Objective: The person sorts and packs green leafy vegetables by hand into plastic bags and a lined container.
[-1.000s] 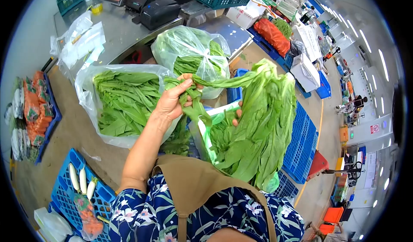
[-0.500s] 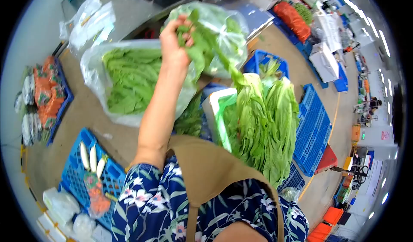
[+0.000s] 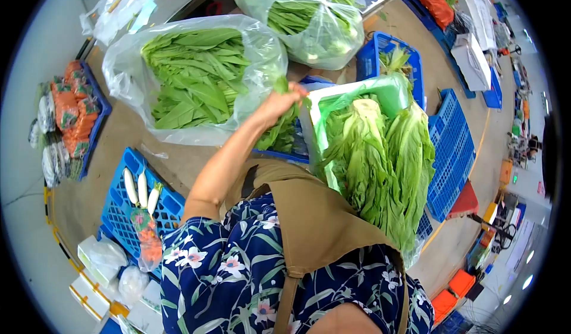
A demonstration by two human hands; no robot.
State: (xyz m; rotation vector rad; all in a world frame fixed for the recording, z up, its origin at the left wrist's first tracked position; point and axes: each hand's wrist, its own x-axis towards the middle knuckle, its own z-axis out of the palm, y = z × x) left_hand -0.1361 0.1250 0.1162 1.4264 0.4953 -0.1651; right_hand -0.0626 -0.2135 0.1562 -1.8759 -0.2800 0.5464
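Observation:
My left hand (image 3: 284, 103) is closed beside the near-left corner of a white foam box (image 3: 315, 105) lined with green plastic. A green leaf (image 3: 281, 84) sticks out above its fingers, so it holds some leafy greens, mostly hidden by the hand. Large heads of leafy lettuce (image 3: 369, 150) lie in the box and hang over its near side. Left of the hand, a clear plastic bag (image 3: 128, 90) stands open, filled with long green leaves (image 3: 199, 78). Below the hand, more greens (image 3: 279, 138) lie in a blue crate. My right hand is out of view.
A tied clear bag of greens (image 3: 318, 43) stands at the back. Blue crates (image 3: 370, 54) and stacked blue pallets (image 3: 453, 150) are to the right. White radishes (image 3: 143, 188) and bagged carrots (image 3: 148, 245) lie on a blue pallet (image 3: 116, 209) at lower left.
My left hand, holding leafy greens, has come down and right from over the tied bag to the foam box's corner. The camera view has shifted too.

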